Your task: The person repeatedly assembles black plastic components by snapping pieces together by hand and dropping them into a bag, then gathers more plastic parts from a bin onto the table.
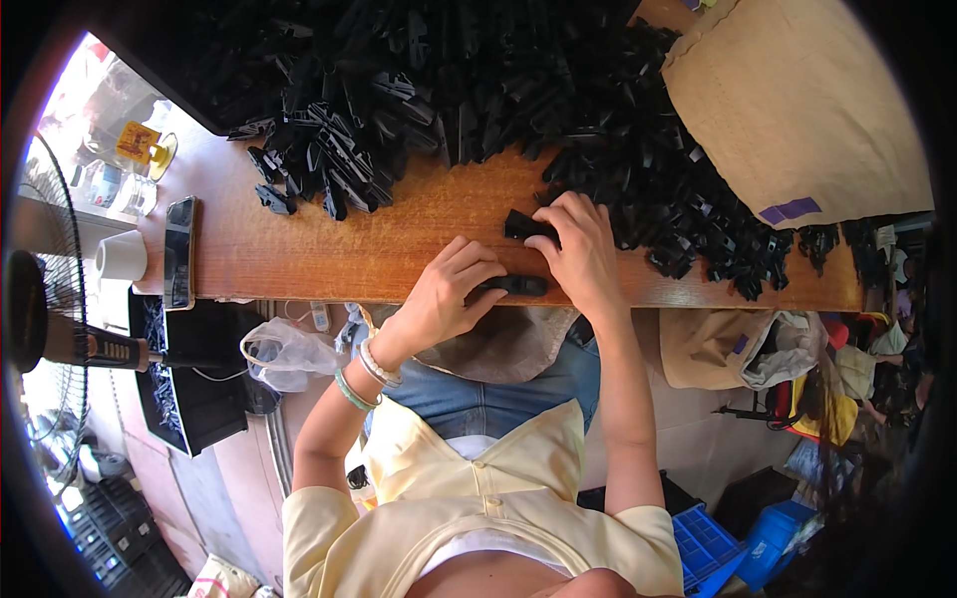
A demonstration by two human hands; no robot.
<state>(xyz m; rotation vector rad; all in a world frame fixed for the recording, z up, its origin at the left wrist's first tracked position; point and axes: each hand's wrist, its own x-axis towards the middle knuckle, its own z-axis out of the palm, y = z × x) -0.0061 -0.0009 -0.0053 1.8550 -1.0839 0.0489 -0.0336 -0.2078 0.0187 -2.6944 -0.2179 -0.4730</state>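
My left hand (pixel 454 289) is closed round one end of a small oblong black plastic part (pixel 520 285), close to the table's front edge. A little farther off, my right hand (pixel 576 244) pinches another black plastic part (pixel 519 225) between thumb and fingers. The two parts are apart, and their exact kind does not show. Behind both hands a large heap of black plastic pieces (pixel 478 75) covers the far side of the wooden table (pixel 329 254). Smaller black pieces (pixel 713 234) spread to the right of my right hand.
At the table's left end lie a phone (pixel 179 252) and a white cup (pixel 122 256), beside a fan (pixel 60 329). A large brown paper sack (pixel 797 110) stands at the far right. Below the table's left end is a black bin (pixel 204 419); a clear plastic bag (pixel 289 356) hangs nearby.
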